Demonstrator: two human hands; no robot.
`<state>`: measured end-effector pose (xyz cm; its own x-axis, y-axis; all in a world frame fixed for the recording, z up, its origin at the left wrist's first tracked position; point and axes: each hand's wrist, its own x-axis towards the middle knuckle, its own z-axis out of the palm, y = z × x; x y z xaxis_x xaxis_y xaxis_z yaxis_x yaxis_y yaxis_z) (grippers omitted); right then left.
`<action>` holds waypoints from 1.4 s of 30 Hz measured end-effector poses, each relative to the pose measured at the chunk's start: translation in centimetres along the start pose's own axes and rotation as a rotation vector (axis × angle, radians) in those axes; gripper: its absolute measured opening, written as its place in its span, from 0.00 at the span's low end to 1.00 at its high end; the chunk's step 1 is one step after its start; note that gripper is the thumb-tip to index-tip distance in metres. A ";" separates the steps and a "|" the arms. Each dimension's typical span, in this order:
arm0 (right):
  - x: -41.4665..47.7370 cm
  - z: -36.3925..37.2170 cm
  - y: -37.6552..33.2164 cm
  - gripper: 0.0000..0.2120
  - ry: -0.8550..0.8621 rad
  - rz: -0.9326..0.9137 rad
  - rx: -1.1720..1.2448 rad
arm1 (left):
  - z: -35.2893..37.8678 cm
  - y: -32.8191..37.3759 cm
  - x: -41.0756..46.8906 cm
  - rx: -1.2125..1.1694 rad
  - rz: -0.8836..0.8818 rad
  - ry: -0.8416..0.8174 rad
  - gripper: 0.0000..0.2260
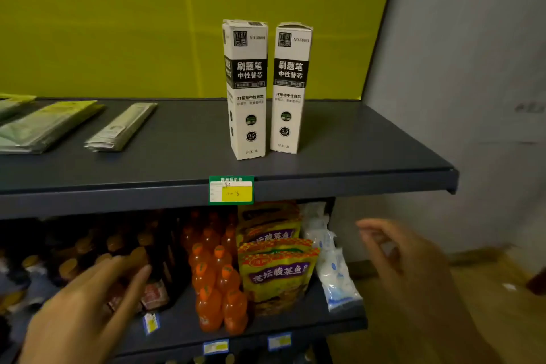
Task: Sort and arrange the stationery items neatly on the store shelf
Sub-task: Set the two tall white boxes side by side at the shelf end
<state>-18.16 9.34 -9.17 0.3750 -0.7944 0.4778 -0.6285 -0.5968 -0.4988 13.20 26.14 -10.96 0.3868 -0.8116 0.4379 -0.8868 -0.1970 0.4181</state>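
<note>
Two tall white refill boxes stand upright and side by side on the dark top shelf (369, 151), the left box (247, 89) just beside the right box (291, 87), a narrow gap between them. Flat clear packets (122, 127) lie well off to the left. A green and yellow price tag (231, 190) sits on the shelf edge below the boxes. Down low, the left hand (88, 298) and right hand (413, 269) hover empty, fingers loose, in front of orange bottles (218, 284) and yellow pouches (276, 269).

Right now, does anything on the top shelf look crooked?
A little. The left refill box is twisted, showing its side, while the right refill box faces front. Nothing looks spilled or broken.
</note>
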 end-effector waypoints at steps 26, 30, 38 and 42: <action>18.8 3.5 -2.7 0.29 -0.344 -0.056 0.526 | 3.3 7.5 20.8 -0.606 -0.053 -0.350 0.27; 18.9 3.9 -2.6 0.30 -0.387 -0.082 0.552 | 2.5 7.1 21.3 -0.577 -0.016 -0.420 0.26; 18.8 4.6 -3.7 0.30 -0.439 -0.125 0.537 | 2.0 7.2 21.4 -0.550 0.005 -0.410 0.24; 18.5 4.4 -3.9 0.27 -0.467 -0.133 0.544 | 2.1 7.1 21.2 -0.551 0.012 -0.397 0.23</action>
<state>-5.80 -3.58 -1.54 0.7525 -0.6045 0.2615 -0.1758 -0.5669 -0.8048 14.56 6.34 -0.34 0.1619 -0.9732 0.1635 -0.5916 0.0369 0.8054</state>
